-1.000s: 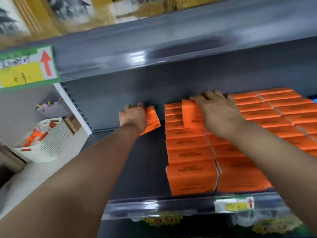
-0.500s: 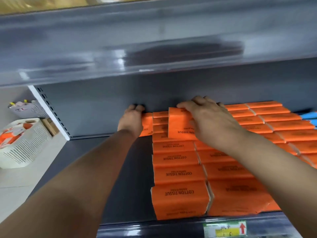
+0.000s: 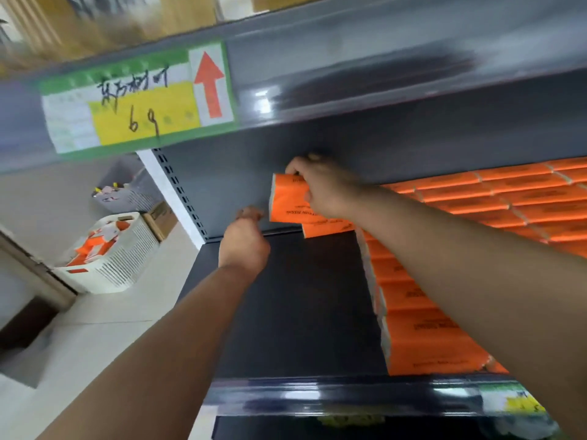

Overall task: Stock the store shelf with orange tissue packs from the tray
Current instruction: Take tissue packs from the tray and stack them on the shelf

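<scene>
- The right hand [image 3: 320,188] is stretched to the back of the shelf [image 3: 295,296], fingers and thumb clamped round one orange tissue pack [image 3: 287,201].
- That pack stands on edge, tilted a little, its white end facing left towards the other hand.
- Directly under the right hand's pack, a second pack [image 3: 327,228] lies flat on the shelf deck against the back panel; the held one seems to rest on it or hang just above, I cannot tell which.
- The left hand [image 3: 244,242] sits lower and just left of the held pack, its back to me and its fingers bent away. I see nothing in it, but I cannot tell whether it is open or closed, or whether the fingertips touch the pack.
- Right of both hands, behind the right forearm, rows of orange packs [image 3: 508,201] fill the shelf from back to front edge.
- Below and between the two arms the shelf deck is dark.
- Well to the left of the left arm, down on the floor, a white tray [image 3: 111,255] holds more orange packs; a grey basket [image 3: 127,192] and a cardboard box [image 3: 162,217] stand just behind it.
- Above the left hand, a price label [image 3: 136,96] with a red arrow is stuck on the upper shelf's edge.
</scene>
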`<action>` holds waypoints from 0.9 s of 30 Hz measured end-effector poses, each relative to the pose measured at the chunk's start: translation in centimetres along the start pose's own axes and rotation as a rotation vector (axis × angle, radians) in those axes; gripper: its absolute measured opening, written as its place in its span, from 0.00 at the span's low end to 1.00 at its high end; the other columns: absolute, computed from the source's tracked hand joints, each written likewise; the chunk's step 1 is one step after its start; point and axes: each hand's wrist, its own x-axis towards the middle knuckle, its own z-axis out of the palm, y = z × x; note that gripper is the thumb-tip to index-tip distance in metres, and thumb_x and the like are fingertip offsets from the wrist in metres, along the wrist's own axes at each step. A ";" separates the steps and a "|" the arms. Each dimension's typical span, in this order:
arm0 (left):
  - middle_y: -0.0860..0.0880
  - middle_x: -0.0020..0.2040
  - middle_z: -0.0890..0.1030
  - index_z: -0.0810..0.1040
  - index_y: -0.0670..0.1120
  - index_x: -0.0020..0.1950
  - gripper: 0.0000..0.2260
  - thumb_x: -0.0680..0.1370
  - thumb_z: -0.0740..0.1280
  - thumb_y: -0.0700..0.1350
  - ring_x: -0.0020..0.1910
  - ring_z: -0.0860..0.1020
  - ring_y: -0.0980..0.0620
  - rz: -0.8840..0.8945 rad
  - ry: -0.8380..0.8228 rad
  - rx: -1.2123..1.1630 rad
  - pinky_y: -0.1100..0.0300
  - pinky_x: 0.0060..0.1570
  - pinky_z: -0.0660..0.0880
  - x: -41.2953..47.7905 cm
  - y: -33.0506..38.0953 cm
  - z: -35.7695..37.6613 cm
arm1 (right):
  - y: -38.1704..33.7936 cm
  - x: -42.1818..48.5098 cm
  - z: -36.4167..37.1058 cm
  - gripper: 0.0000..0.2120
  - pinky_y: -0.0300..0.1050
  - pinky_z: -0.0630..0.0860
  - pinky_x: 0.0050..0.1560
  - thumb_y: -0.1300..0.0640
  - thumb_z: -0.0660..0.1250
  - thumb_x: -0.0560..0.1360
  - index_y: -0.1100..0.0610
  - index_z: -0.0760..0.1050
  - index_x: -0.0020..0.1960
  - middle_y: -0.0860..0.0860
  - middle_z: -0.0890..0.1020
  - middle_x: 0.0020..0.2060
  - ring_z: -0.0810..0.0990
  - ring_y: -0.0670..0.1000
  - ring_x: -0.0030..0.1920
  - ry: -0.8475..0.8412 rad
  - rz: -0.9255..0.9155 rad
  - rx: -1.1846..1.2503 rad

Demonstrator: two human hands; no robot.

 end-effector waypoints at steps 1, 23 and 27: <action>0.43 0.63 0.76 0.73 0.42 0.65 0.22 0.73 0.59 0.29 0.58 0.77 0.42 -0.002 -0.012 -0.008 0.57 0.55 0.71 0.1 -0.3 0.1 | 0.2 0.3 0.9 0.23 0.44 0.68 0.59 0.66 0.65 0.73 0.51 0.69 0.65 0.53 0.72 0.61 0.70 0.55 0.63 -0.045 -0.002 -0.034; 0.41 0.56 0.78 0.66 0.42 0.66 0.18 0.76 0.56 0.32 0.54 0.77 0.42 -0.038 -0.310 0.087 0.54 0.44 0.70 -1.0 4.5 0.8 | 1.6 -1.8 2.5 0.29 0.53 0.68 0.61 0.68 0.66 0.70 0.55 0.65 0.69 0.55 0.69 0.62 0.67 0.57 0.65 -0.151 0.160 -0.354; 0.43 0.60 0.77 0.67 0.43 0.66 0.19 0.76 0.57 0.33 0.58 0.76 0.41 -0.033 -0.276 0.071 0.54 0.48 0.71 -3.3 5.4 -1.8 | 0.5 -5.0 -0.1 0.26 0.52 0.68 0.61 0.67 0.64 0.71 0.55 0.67 0.68 0.55 0.70 0.61 0.67 0.57 0.65 -0.115 0.151 -0.345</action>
